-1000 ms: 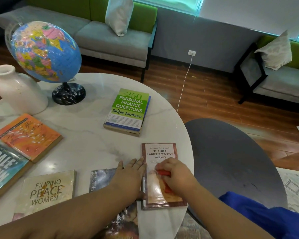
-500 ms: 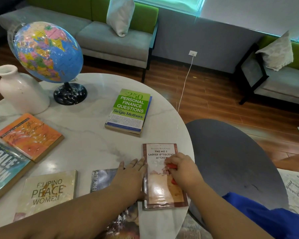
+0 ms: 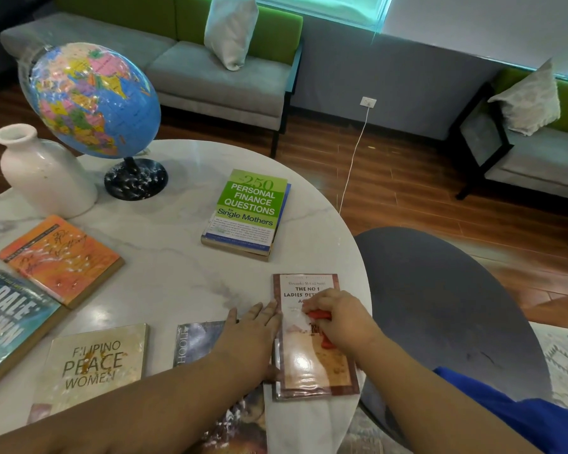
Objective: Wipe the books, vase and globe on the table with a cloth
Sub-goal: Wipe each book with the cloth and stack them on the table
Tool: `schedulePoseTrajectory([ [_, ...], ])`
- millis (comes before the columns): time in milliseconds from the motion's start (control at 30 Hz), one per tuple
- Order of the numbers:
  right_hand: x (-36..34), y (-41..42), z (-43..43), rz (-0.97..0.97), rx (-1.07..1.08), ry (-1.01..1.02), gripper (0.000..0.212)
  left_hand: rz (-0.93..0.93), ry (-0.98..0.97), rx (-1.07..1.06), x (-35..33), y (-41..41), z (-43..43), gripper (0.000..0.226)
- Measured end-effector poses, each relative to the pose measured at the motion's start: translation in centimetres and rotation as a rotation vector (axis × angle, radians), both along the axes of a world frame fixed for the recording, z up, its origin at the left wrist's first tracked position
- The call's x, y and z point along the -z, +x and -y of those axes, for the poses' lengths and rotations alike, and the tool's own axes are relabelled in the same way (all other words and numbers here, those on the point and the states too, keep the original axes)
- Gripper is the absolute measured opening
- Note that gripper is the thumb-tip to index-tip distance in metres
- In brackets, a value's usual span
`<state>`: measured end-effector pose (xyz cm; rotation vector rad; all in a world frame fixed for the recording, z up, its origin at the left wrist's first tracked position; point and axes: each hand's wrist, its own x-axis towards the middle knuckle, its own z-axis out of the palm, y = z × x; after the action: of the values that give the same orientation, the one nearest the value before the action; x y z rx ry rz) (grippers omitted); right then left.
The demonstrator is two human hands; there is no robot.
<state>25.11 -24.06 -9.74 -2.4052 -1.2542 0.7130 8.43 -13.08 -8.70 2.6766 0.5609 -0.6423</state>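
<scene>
My right hand (image 3: 336, 317) grips a bunched red cloth (image 3: 320, 315) and presses it on the cover of a brown paperback (image 3: 312, 358) near the table's right edge. My left hand (image 3: 248, 335) lies flat with straight fingers beside that book's left edge, partly over a dark book (image 3: 195, 339). A globe (image 3: 91, 99) on a black base and a white vase (image 3: 43, 173) stand at the back left. A green book (image 3: 248, 213) lies in the middle. An orange book (image 3: 59, 258), a blue book (image 3: 5, 322) and a beige book (image 3: 94, 363) lie at the left.
The round white marble table (image 3: 164, 267) carries everything. A dark grey chair seat (image 3: 440, 309) is close on the right. Grey and green sofas (image 3: 210, 67) with cushions stand behind, and a white cable (image 3: 353, 165) runs down from a wall socket.
My right hand with the red cloth has slid up the brown book's cover, away from me. My left hand has stayed flat beside the book.
</scene>
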Motion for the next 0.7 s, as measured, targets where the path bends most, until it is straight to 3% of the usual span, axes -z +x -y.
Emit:
schedulePoseTrajectory([
  [100, -0.3, 0.4, -0.8, 0.033, 0.084, 0.022, 0.036, 0.001, -0.001, 0.0, 0.1, 0.0, 0.0, 0.105],
  [267, -0.2, -0.9, -0.8, 0.026, -0.043, -0.002, 0.034, -0.01, 0.01, 0.007, 0.1, 0.1, 0.0, 0.104],
  [433, -1.0, -0.4, -1.6, -0.038, 0.118, 0.027, 0.031, -0.008, 0.0, 0.008, -0.1, 0.0, -0.1, 0.104],
  [600, -0.6, -1.9, -1.4, -0.029, -0.037, -0.009, 0.033, -0.009, 0.014, 0.01, 0.2, 0.1, -0.1, 0.104],
  [700, -0.4, -0.7, -1.0, -0.013, 0.014, -0.007, 0.033, -0.008, 0.005, 0.004, 0.2, 0.1, 0.0, 0.104],
])
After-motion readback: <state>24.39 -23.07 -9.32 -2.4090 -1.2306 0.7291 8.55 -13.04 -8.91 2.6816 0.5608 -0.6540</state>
